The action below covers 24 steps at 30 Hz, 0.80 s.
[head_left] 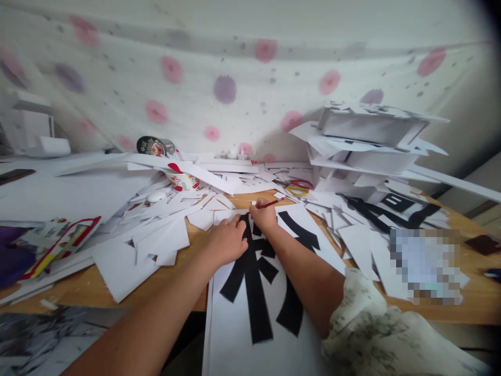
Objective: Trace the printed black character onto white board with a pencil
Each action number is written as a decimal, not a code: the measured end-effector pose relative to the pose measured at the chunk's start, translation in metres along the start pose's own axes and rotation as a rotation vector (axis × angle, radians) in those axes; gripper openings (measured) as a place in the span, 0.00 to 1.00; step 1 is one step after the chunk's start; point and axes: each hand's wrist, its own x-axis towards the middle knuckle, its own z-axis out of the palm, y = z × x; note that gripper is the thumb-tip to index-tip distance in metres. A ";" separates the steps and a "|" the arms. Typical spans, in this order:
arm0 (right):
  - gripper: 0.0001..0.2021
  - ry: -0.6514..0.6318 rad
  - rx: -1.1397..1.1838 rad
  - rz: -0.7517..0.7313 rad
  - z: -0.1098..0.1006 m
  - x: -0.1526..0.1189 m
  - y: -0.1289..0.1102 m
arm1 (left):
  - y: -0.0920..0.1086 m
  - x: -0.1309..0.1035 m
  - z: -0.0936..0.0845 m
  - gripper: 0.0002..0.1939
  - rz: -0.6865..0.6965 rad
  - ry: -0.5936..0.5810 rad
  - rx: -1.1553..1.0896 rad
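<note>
A white board (pixel 230 334) lies at the table's near edge, with large black character-shaped pieces (pixel 256 308) on it. Near the board's top, my left hand (pixel 229 240) rests on the upper end of a long black strip, its fingers spread and bent, pressing down. My right hand (pixel 264 215) is closed around a red pencil (pixel 276 202), just right of the left fingertips. The pencil's tip is low, close to the black piece at the top. My right forearm covers part of the black shapes.
White paper scraps (pixel 164 240) cover the wooden table (pixel 188 284) on both sides. Behind are a paper bowl (pixel 183 181), red-and-yellow scissors (pixel 299 187) and stacked white boxes (pixel 360 130). More black cutouts (pixel 395 209) lie right. A coloured packet (pixel 62 240) sits left.
</note>
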 end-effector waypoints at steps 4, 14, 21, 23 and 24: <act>0.10 0.004 0.025 0.033 0.000 0.004 0.006 | 0.001 0.000 0.000 0.18 -0.013 0.000 0.007; 0.09 0.018 0.092 0.078 0.000 0.009 0.010 | 0.001 -0.003 0.003 0.20 -0.030 0.024 0.038; 0.10 0.034 0.155 0.095 0.000 0.010 0.012 | -0.001 -0.004 0.009 0.22 -0.026 0.056 0.048; 0.10 0.031 0.174 0.097 0.002 0.011 0.014 | -0.002 -0.003 0.010 0.24 -0.027 0.058 0.048; 0.10 0.031 0.183 0.097 0.002 0.011 0.015 | -0.002 -0.003 0.011 0.25 -0.026 0.058 0.048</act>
